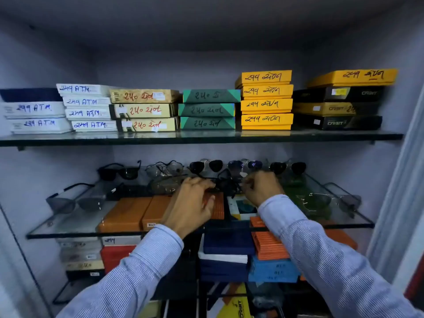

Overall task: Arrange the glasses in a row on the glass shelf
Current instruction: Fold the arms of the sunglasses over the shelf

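Reaching: both hands are over the middle glass shelf [68, 228], arms in blue striped sleeves [332, 260].
Left hand [191, 203]: fingers curled, tips pinching one end of a dark pair [223, 183] at mid-shelf.
Right hand [261, 188]: closed in a loose fist at the other end of the same dark pair; exactly which part it grips is hidden by the knuckles.
Dark pair: between the two hands, in front of the back row; whether it touches the glass I cannot tell.
Back row: black sunglasses [120, 172] at left, then a clear-lens pair [165, 168], a dark aviator pair [207, 165], a bluish pair [245, 165] with a small tag, and another dark pair [288, 167] at right, side by side along the rear of the shelf.
Left edge: a grey pair [75, 201] lies near the front left corner, apart from the row.
Right edge: a thin-rimmed pair [330, 203] lies near the right side, also apart from the row.
Mid-left: a brownish pair [168, 185] lies just beside the left hand.
Upper shelf [206, 137]: stacks of white, tan, green, yellow boxes [266, 99] and black boxes with handwritten labels.
Below the glass: orange boxes [128, 214], blue and white ones show through and under the shelf.
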